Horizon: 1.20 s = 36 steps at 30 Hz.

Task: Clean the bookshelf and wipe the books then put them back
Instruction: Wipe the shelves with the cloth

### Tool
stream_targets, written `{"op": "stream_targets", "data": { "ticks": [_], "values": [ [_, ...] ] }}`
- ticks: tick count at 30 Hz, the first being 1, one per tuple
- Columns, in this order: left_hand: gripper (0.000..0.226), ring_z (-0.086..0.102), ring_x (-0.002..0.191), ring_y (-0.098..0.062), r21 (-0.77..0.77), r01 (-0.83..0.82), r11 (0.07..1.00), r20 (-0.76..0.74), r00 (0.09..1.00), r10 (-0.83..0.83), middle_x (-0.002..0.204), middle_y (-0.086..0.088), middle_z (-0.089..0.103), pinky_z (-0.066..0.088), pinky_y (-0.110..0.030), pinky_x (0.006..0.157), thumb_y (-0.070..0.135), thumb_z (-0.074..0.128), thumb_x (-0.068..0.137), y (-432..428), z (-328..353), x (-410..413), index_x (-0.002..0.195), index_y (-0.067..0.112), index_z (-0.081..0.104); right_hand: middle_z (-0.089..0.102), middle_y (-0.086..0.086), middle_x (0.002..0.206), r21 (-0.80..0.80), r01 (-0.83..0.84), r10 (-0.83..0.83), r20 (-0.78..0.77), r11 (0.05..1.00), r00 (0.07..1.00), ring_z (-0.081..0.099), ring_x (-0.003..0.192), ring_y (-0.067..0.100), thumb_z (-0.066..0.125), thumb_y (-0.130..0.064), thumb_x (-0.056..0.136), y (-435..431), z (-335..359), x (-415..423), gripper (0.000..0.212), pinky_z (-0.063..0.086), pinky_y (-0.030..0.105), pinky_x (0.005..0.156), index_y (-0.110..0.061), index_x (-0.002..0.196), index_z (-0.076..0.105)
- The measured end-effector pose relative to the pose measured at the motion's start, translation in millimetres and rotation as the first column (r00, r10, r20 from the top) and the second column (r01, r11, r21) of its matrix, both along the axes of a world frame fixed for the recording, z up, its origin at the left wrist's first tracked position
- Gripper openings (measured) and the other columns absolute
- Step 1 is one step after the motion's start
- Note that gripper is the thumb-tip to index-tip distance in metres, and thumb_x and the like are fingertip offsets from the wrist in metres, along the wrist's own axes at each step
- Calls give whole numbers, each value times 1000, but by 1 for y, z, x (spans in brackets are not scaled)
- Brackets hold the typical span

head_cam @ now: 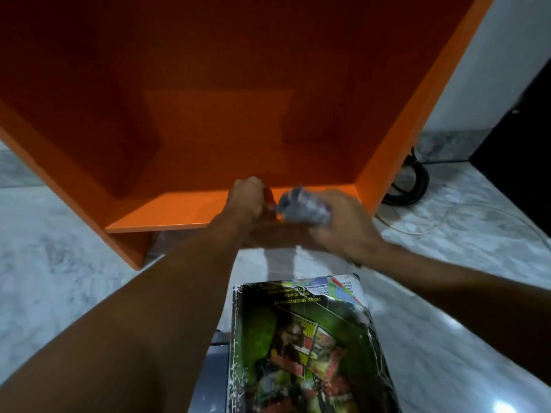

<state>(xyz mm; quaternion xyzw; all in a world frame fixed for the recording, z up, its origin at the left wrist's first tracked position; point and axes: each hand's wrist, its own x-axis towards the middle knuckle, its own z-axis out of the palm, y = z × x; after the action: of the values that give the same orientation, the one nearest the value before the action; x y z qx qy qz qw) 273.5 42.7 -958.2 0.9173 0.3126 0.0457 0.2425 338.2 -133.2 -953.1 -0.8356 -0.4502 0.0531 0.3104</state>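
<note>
One bookshelf [179, 210], two hands [247, 195] [343, 228], one grey cloth [304, 207], one brown book [277, 234], one green book [298, 338], one cable [414, 180]

Upside-down "PESAN SECEPATNYA" on book cover [298, 338]

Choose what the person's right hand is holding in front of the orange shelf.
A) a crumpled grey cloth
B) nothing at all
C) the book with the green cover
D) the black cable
A: the right hand grips a crumpled grey cloth at the shelf's front edge, while the green-covered book lies apart on the floor, nearer the camera.
</note>
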Motion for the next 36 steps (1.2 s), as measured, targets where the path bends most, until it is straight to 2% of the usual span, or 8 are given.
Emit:
{"op": "stream_targets", "data": {
  "ticks": [3, 8, 12, 19, 23, 27, 32, 36],
  "values": [
    [15, 68, 94, -32, -15, -48, 999, -14, 999, 48, 96, -17, 71, 48, -31, 70, -1, 63, 82, 7, 1, -13, 95, 3, 69, 65, 7, 106, 33, 273, -275, 148, 961, 950, 64, 95, 31, 63, -22, 76, 30, 23, 43, 39, 52, 35, 73, -29, 114, 61],
    [13, 66, 85, -24, 2, 28, 1000, -146, 989, -27, 96, -9, 73, 54, -34, 77, 14, 67, 85, 22, 1, -40, 95, 8, 73, 20, 21, 155, -609, 243, -282, 34, 755, 959, 17, 141, 40, 21, -72, 91, 50, -6, 64, 73, 18, 50, 111, -26, 147, 32],
    [22, 64, 101, -28, 109, 133, 985, -207, 972, -108, 106, -10, 70, 49, -32, 84, 19, 67, 86, 42, 0, -61, 107, 14, 71, 45, 23, 130, -403, 393, -217, 416, 827, 883, 43, 115, 39, 32, -48, 98, 70, -27, 29, 43, 37, 47, 94, -26, 130, 52],
    [31, 55, 110, -32, 203, 225, 953, -233, 956, -177, 117, -12, 54, 45, -36, 89, 18, 65, 88, 70, -12, -91, 118, 16, 57, 54, 2, 109, -298, -421, 486, 191, 857, 853, 55, 87, 21, 54, -41, 90, 68, -8, -85, 36, 46, 32, 70, -40, 126, 58],
    [34, 53, 120, -33, 181, 217, 959, -209, 961, -178, 124, -17, 56, 42, -35, 97, 19, 60, 90, 83, -9, -108, 123, 13, 60, 54, 6, 105, -56, -83, 96, 290, 995, 952, 58, 94, 32, 50, -50, 87, 93, 0, -46, 35, 49, 36, 78, -45, 120, 58],
    [70, 19, 149, -25, 185, 274, 944, -428, 887, -173, 162, -8, 17, 23, -34, 118, 22, 55, 96, 96, -8, -126, 156, 16, 19, 34, 21, 143, -475, 282, -186, 239, 834, 953, 34, 130, 43, 30, -60, 95, 121, -21, 1, 52, 30, 54, 106, -31, 135, 46],
    [72, 16, 150, -25, 271, 358, 894, -599, 790, -135, 165, 1, 1, 6, -57, 120, 21, 47, 100, 93, 15, -137, 158, 25, 4, 35, 23, 147, -503, 299, -149, 316, 811, 937, 27, 133, 46, 16, -63, 96, 152, -37, -19, 60, 22, 60, 107, -29, 138, 43],
    [55, 32, 143, -33, 479, 431, 764, -699, 714, 35, 156, -11, 34, -1, -68, 114, 28, 39, 102, 102, 27, -143, 153, 21, 20, 49, 20, 130, -368, 158, 35, 467, 916, 884, 43, 113, 42, 36, -48, 95, 179, -40, -62, 43, 36, 50, 92, -34, 134, 47]
  ]
}}
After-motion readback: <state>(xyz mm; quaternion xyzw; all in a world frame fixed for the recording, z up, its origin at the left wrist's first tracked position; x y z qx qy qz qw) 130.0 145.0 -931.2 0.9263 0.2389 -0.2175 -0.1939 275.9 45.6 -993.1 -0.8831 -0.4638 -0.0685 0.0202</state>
